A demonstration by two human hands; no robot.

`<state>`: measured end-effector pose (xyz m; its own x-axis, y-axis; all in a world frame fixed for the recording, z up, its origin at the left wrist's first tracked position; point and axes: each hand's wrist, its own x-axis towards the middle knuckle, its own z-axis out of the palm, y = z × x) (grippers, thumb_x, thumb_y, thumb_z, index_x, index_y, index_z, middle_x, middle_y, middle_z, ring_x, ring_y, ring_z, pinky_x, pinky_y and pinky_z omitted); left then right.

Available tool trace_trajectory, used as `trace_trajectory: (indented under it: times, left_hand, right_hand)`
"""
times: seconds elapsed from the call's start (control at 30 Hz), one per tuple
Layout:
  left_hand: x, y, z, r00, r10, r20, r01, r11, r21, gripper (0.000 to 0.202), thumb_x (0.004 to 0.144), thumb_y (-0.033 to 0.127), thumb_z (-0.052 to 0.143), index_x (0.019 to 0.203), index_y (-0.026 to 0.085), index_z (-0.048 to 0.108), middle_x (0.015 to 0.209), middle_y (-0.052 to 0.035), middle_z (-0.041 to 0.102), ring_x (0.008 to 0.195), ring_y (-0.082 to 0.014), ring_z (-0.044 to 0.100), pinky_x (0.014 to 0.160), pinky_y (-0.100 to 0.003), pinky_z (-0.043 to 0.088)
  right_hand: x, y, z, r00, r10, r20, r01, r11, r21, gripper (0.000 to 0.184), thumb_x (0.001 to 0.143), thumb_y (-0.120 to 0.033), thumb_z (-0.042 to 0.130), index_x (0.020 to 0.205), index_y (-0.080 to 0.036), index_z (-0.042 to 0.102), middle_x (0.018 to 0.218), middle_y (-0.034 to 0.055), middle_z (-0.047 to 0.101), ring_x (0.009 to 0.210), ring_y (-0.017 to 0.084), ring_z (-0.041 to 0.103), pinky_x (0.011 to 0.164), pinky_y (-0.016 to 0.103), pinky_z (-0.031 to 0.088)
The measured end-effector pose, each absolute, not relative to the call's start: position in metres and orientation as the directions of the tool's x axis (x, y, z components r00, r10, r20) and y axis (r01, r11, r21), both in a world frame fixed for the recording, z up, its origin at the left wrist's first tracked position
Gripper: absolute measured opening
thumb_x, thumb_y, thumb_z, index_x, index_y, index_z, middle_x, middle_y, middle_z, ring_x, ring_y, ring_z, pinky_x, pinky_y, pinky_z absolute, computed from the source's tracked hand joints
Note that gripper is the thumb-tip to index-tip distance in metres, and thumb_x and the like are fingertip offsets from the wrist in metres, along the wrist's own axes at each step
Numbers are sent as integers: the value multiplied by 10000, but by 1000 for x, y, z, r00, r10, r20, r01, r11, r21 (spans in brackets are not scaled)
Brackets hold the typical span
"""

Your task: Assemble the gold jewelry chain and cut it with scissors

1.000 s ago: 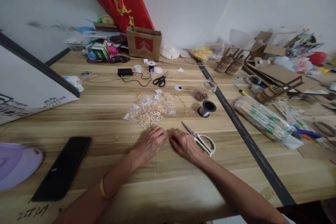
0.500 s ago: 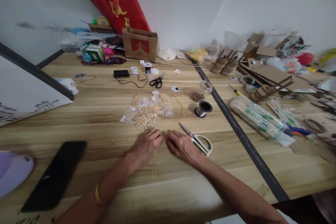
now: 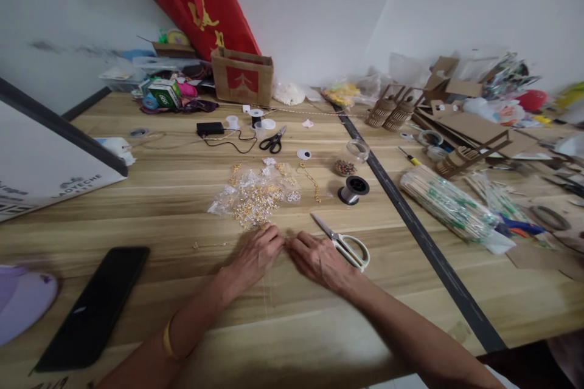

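Note:
My left hand (image 3: 259,250) rests on the table with its fingers pinched together. A thin gold beaded strand (image 3: 214,245) runs out from under it to the left. My right hand (image 3: 314,255) is closed too, its fingertips almost touching the left ones; what lies between them is too small to make out. A fine clear thread (image 3: 266,299) trails toward me below the left hand. Just beyond my fingers is a pile of gold and clear beads (image 3: 258,205) on small plastic bags. White-handled scissors (image 3: 351,250) lie half open beside my right hand.
A spool of wire (image 3: 353,190), a gold chain (image 3: 311,183) and a tub of brown beads (image 3: 345,167) lie beyond the hands. Black scissors (image 3: 272,143) sit farther back. A phone (image 3: 93,310) lies at left, bagged sticks (image 3: 449,206) at right.
My right hand has shifted very slightly left, its fingertips now closer to the left hand's. The left hand keeps its place and pinch.

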<state>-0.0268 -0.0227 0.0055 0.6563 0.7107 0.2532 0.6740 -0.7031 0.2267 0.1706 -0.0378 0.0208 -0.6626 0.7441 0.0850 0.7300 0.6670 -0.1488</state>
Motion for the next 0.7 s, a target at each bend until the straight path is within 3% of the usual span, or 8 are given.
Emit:
trace_trajectory:
  times: [0.13, 0.3, 0.43, 0.57, 0.7]
  left_hand:
    - [-28, -20, 4, 650, 703, 289, 644, -711, 282, 205, 919, 152, 468, 812, 158, 642, 819, -49, 610, 806, -176, 559, 772, -319, 471]
    - [-36, -7, 2, 497, 770, 400, 542, -635, 550, 108, 872, 148, 560, 827, 155, 658, 808, -39, 647, 763, -143, 595, 713, -267, 482]
    - [-41, -1, 3, 382, 801, 461, 488, -599, 635, 77, 837, 141, 592, 803, 161, 659, 782, -39, 669, 756, -146, 614, 699, -261, 491]
    - [-40, -1, 1, 347, 796, 497, 489, -605, 628, 94, 843, 163, 581, 787, 168, 656, 766, -37, 672, 737, -145, 617, 688, -260, 491]
    - [-38, -2, -2, 362, 788, 499, 500, -615, 610, 112, 853, 171, 562, 788, 169, 653, 746, -26, 671, 698, -133, 613, 665, -251, 488]
  right_hand:
    - [186, -27, 28, -562, 817, 133, 799, 577, -169, 193, 959, -202, 424, 833, -166, 566, 819, 43, 595, 707, 137, 567, 565, 237, 317]
    - [223, -2, 29, -277, 947, 163, 933, 306, -191, 200, 966, -263, 416, 923, -182, 594, 895, 53, 634, 718, 149, 591, 595, 244, 316]
    - [250, 12, 29, -216, 976, 5, 965, 215, -152, 146, 923, -265, 475, 931, -207, 608, 938, 39, 665, 776, 163, 624, 603, 248, 312]
    - [259, 15, 37, -150, 973, -173, 989, 144, -43, 148, 902, -252, 482, 912, -213, 625, 922, 45, 691, 838, 187, 641, 609, 254, 308]
    - [253, 13, 43, -167, 957, -236, 984, 178, 26, 151, 896, -250, 487, 914, -200, 629, 964, 63, 690, 842, 196, 650, 611, 258, 318]
